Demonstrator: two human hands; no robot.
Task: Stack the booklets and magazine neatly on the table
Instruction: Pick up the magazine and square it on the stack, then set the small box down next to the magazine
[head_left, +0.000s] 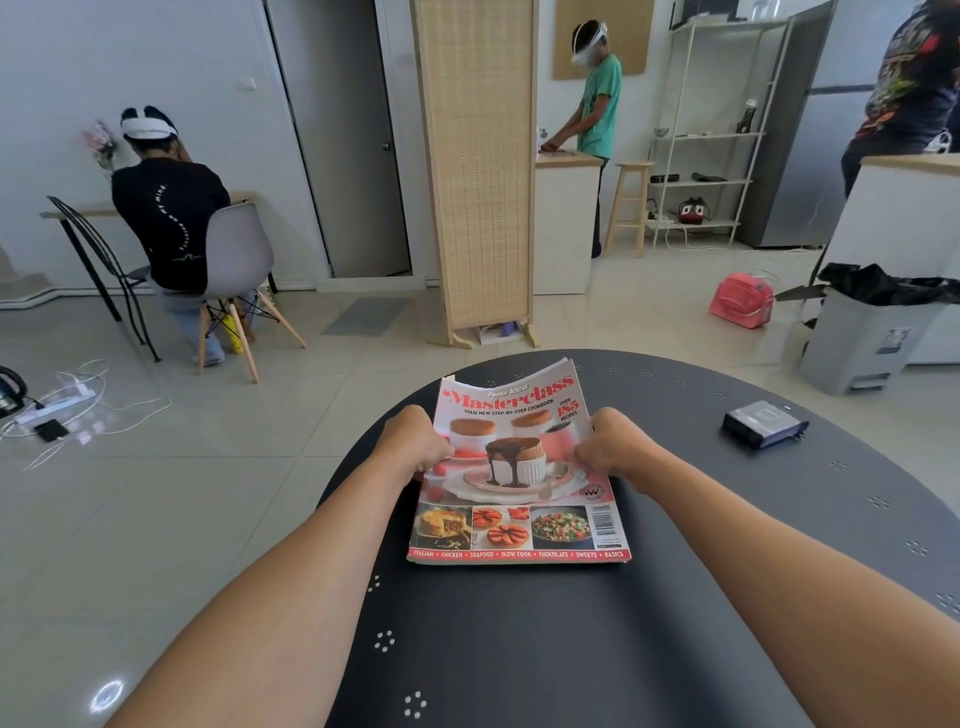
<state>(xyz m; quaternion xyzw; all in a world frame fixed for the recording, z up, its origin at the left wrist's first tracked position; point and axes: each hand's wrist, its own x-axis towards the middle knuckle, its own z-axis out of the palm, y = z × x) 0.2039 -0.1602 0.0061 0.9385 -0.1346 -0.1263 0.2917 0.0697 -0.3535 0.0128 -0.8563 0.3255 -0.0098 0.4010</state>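
A red-and-pink cookbook magazine (519, 499) with a chocolate dessert on its cover lies on top of a stack on the round dark table (675, 597). White page edges of the booklets underneath show at the far end, where the top curls up. My left hand (415, 444) grips the stack's left edge. On the opposite edge, my right hand (610, 444) holds the stack, thumb on the cover. The near end rests on the table.
A small dark box (763, 423) sits on the table to the right. On the floor beyond stand a wicker screen (478, 171), a grey bin (872, 338) and a pink bag (740, 301). Three people work in the background; cables lie on the floor at left.
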